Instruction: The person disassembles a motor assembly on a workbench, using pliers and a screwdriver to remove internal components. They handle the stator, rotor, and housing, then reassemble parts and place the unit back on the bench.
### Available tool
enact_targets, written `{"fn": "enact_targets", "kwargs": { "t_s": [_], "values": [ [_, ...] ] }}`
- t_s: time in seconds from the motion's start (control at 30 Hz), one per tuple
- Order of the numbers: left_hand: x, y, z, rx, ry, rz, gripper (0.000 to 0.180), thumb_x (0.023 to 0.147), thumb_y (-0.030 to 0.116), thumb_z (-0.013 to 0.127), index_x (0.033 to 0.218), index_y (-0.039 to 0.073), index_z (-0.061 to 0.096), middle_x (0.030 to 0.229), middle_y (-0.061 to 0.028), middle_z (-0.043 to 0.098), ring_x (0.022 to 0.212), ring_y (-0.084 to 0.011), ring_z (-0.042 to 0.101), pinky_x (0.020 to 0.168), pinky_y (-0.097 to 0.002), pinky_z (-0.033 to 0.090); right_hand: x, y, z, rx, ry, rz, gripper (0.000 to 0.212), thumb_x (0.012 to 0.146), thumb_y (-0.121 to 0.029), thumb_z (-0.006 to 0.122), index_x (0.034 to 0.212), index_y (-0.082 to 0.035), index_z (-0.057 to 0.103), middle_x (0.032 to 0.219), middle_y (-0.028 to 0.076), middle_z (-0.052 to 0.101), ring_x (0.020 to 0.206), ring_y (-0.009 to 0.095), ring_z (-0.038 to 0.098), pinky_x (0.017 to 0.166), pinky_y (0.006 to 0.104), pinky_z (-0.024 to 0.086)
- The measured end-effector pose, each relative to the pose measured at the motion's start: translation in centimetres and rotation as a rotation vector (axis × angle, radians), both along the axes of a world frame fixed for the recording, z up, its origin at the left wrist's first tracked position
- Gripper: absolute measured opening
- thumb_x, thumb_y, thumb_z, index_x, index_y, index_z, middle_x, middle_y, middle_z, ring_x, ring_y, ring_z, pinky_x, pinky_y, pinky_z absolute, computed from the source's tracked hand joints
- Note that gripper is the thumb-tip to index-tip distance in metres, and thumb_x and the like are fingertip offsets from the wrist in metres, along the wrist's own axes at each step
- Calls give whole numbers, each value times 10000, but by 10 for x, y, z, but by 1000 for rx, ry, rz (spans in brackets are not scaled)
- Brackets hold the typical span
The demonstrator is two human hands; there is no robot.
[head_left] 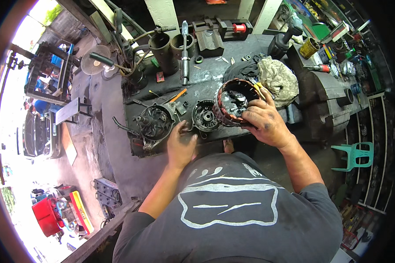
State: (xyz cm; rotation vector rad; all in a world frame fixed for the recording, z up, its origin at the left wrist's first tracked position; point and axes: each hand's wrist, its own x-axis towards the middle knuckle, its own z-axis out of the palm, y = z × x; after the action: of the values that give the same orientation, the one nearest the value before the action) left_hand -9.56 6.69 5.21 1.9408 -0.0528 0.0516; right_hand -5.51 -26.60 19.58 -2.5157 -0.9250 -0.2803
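My right hand (pixel 267 120) grips the near right rim of a stator ring (pixel 219 111) wound with reddish copper wire, tilted above the bench. A small yellow piece (pixel 259 86) shows beside its fingers; I cannot tell whether it is held. My left hand (pixel 181 143), thumb and fingers apart and holding nothing visible, is at the bench's near edge. It lies between a round alternator end housing (pixel 205 115) and the front housing with its rotor (pixel 153 122), whose shaft points left. I cannot tell whether the left fingers touch either housing.
Rags (pixel 277 81) lie right of the stator. Behind stand metal cylinders (pixel 163 53), a bench vise (pixel 224 30), an upright steel tool (pixel 185 59) and a dark power tool (pixel 285 41). An orange-handled tool (pixel 178 95) lies by the housings. A green stool (pixel 354 156) stands right.
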Motion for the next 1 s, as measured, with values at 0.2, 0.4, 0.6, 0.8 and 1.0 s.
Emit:
{"fn": "enact_targets", "kwargs": {
  "t_s": [0.2, 0.4, 0.6, 0.8, 1.0],
  "values": [
    [3, -17, 36, -66, -106, -133, 1006, 825, 94, 949, 1690, 29, 439, 1697, -233, 516, 1525, -366, 573, 1241, -468, 495, 7, 17, -22, 25, -37, 196, 341, 826, -211, 813, 1155, -127, 783, 1049, 34, 732, 1240, 313, 687, 1303, 663, 374],
    [18, -24, 46, 160, -327, -233, 1268, 691, 197, 1054, 1747, 158, 351, 1792, -330, 322, 1611, -513, 431, 1264, -534, 480, 10, 19, -37, 39, 19, 296, 453, 691, -148, 876, 1131, -114, 769, 1072, 40, 709, 1250, 329, 660, 1294, 641, 417],
    [28, -33, 62, 257, -373, -250, 880, 676, 229, 1069, 1419, 127, 609, 1708, -396, 418, 1471, -526, 596, 1119, -509, 597, 15, 17, -47, 77, 11, 340, 715, 529, -224, 923, 1220, -127, 765, 1205, 61, 694, 1378, 356, 613, 1336, 627, 382],
    [29, -49, 69, 273, -375, -126, 654, 656, 244, 1077, 1123, 84, 648, 1631, -387, 521, 1341, -519, 694, 1019, -480, 643, 7, 12, -50, 189, 89, 77, 723, 634, -29, 932, 1313, -135, 709, 1582, 226, 520, 1437, 489, 581, 1260, 546, 502],
    [27, -59, 63, 377, -424, -38, 614, 652, 276, 1080, 1060, 78, 666, 1617, -382, 535, 1295, -512, 717, 993, -478, 651, -17, 26, -63, 255, 350, -116, 790, 771, 28, 916, 1471, -140, 590, 1704, 393, 353, 1534, 588, 485, 1212, 569, 526]
  ]
}}
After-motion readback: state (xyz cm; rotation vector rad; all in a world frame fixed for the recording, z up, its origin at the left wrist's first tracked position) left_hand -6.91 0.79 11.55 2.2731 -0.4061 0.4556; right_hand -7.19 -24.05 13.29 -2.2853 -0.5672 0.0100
